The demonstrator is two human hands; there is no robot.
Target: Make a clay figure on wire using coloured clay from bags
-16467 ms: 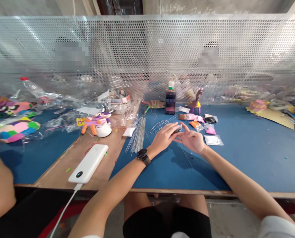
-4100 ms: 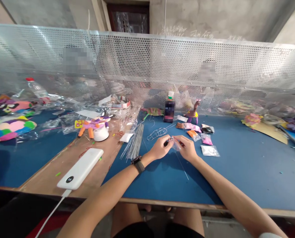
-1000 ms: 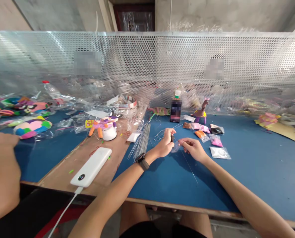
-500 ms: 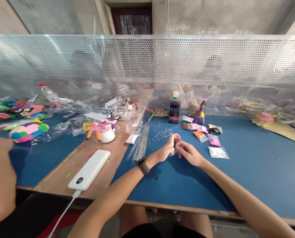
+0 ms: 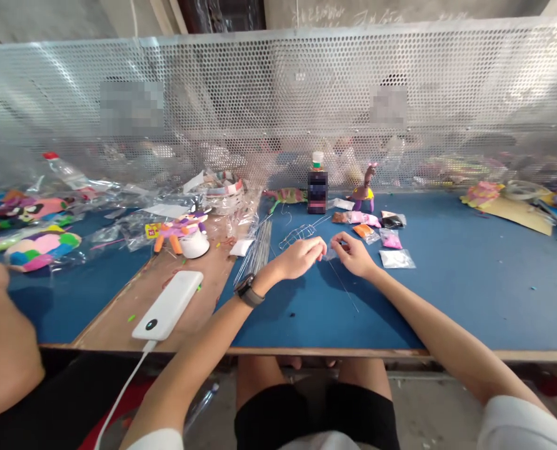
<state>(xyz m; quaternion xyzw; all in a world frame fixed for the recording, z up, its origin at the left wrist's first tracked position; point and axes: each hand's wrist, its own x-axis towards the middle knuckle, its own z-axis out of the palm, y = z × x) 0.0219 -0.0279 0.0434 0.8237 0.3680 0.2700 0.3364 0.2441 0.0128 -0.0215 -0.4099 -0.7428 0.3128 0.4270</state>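
My left hand [image 5: 305,257], with a dark watch [image 5: 249,291] on its wrist, hovers over the blue mat with its fingers curled together. Whatever they hold is hidden. Just right of it, my right hand [image 5: 354,254] has thumb and fingers pinched, the contents too small to name. A bit of clear plastic [image 5: 329,251] shows between the hands; I cannot tell which hand, if either, holds it. A thin straight wire [image 5: 344,287] slants down below them. Behind my left hand lies a bent wire frame [image 5: 298,235], beside a bundle of straight wires [image 5: 258,250].
Clay packets, including an orange one [image 5: 365,233] and a white one [image 5: 397,259], lie right of my hands. A dark bottle [image 5: 317,190] and a long-necked clay figure [image 5: 366,187] stand behind. Leftward are a power bank [image 5: 168,305], a clay animal [image 5: 179,231] and another person's arm [image 5: 6,344].
My hands have drawn apart from each other; the dark thing seen between them before no longer shows. The view has tilted down, showing more of my lap.
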